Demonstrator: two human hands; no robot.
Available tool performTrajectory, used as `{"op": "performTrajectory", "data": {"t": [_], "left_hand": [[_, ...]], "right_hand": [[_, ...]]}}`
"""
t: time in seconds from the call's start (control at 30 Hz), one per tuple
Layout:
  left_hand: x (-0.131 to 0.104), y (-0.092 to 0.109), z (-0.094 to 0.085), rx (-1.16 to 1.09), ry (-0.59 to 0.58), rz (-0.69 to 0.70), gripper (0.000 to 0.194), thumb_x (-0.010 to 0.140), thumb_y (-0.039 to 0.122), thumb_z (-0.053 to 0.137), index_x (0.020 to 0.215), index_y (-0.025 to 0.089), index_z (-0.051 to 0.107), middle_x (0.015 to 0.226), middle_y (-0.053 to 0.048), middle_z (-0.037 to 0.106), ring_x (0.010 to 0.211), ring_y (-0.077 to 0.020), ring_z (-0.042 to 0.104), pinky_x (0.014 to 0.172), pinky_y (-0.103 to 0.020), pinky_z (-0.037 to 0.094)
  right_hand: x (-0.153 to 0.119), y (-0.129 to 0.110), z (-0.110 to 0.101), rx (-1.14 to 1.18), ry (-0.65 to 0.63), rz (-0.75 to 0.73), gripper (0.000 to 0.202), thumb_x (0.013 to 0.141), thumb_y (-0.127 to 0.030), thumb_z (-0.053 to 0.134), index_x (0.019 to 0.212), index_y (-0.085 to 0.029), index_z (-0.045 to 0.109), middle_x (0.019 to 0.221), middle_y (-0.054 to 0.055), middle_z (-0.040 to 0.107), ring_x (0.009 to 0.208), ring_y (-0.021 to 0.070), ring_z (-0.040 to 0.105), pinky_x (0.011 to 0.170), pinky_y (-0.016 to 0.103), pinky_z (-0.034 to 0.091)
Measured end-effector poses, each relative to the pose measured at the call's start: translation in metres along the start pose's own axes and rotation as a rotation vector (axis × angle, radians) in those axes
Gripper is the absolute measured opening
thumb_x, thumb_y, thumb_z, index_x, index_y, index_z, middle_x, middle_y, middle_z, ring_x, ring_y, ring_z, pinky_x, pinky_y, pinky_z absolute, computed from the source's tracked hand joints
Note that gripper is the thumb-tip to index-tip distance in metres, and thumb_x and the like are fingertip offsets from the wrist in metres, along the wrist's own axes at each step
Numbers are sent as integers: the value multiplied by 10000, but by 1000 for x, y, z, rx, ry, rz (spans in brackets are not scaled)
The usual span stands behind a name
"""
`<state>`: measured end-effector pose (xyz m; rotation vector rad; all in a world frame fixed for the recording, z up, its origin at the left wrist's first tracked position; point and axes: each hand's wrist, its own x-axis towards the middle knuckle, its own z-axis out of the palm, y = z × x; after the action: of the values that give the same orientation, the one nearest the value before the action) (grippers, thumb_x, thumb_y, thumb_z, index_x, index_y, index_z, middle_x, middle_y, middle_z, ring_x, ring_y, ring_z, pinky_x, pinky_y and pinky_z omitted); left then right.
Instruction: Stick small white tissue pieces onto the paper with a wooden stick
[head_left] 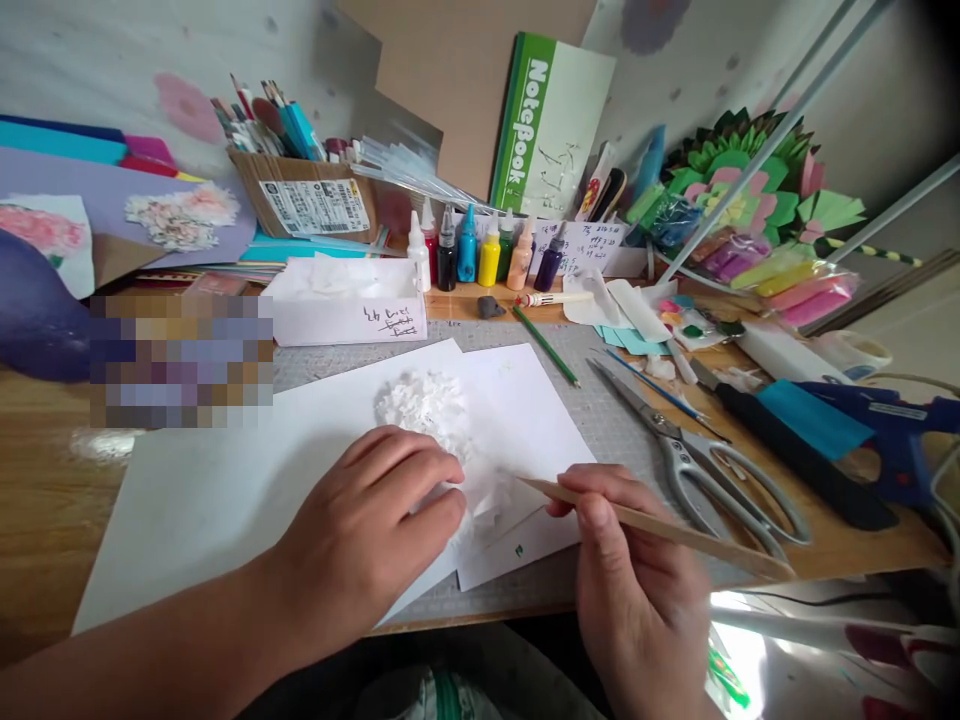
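Observation:
My left hand (382, 515) rests over the white paper (247, 490), its fingers curled and close together at the lower part of a ruffled white paper cluster (424, 400). What its fingertips hold, if anything, is hidden. In my right hand (637, 590) a thin, flat, pointed wooden stick (682, 530) is pinched between thumb and fingers. Its tip points left toward the cluster and stands a little apart from my left fingers. Beneath the tip lies a second white sheet (536, 420), with small white scraps near my left fingertips.
Large scissors (682, 450), a black-handled knife (802, 460) and a blue glue gun (900, 430) lie at the right. A green pencil (546, 345) lies behind the sheets. Several paint bottles (491, 255) and a white box (349, 310) stand at the back.

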<state>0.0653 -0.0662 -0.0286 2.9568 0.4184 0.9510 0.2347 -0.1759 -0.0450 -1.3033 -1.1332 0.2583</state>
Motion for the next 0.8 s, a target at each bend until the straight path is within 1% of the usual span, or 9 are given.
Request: {"op": "performTrajectory", "data": {"t": [0.07,0.13,0.23,0.3,0.4,0.5,0.6,0.7,0.8], "left_hand": [[0,0,0,0,2,6,167,821,55,535,775,181,633,883,-40,642,902,-206,564,797,-376,476],[1,-1,0,3,3,18,164,830,72,535,802,193,643,887,-40,640,904,-211,566,792,-385,480],[2,-3,2,3,1,18,179,844,89,523,807,211,649,883,-31,640,900,-210,570,792,-392,480],[3,-4,3,-8,-12,17,176,846,100,524,808,214,652,883,-28,639,899,-206,570,795,-386,479],[2,-2,3,-20,-24,7,165,845,105,527,811,204,654,893,-33,634,910,-212,564,807,-389,470],[1,0,3,-32,-13,-16,177,849,95,514,781,188,648,886,-37,629,913,-214,555,828,-395,454],[0,-2,3,-100,-25,-88,174,836,81,526,764,189,643,903,-27,617,897,-193,541,824,-365,439],[0,-9,2,-211,-46,-205,132,837,106,544,806,197,634,926,-18,597,881,-165,541,797,-314,441],[0,-16,-1,-276,-39,-289,123,852,112,531,846,199,617,944,-10,578,882,-135,553,775,-258,450]], "right_hand": [[1,-2,4,18,-75,-88,233,908,-79,474,1045,-201,617,859,22,615,794,145,577,716,291,463],[3,-3,8,26,-154,-119,225,894,-72,497,1032,-200,620,853,23,625,786,148,583,700,290,470],[7,-3,12,13,-161,-68,164,899,-93,505,941,-188,632,810,22,632,758,147,595,672,278,483],[8,-2,12,-17,-180,-44,153,899,-95,508,917,-183,632,813,21,638,765,145,602,684,275,488],[9,-3,13,-56,-238,-60,146,897,-88,516,924,-177,628,827,19,642,772,142,596,701,275,485],[9,-4,14,-107,-285,-70,145,905,-92,506,911,-166,630,813,28,635,761,149,583,681,278,476],[9,-3,17,-192,-314,-71,148,912,-104,503,907,-162,638,795,34,627,742,156,568,660,284,460],[8,-2,20,-265,-316,-90,143,918,-120,500,889,-162,633,777,37,620,716,163,550,655,295,445],[9,-2,26,-302,-324,-119,163,909,-94,478,851,-148,620,763,48,610,691,166,533,627,289,434]]}}
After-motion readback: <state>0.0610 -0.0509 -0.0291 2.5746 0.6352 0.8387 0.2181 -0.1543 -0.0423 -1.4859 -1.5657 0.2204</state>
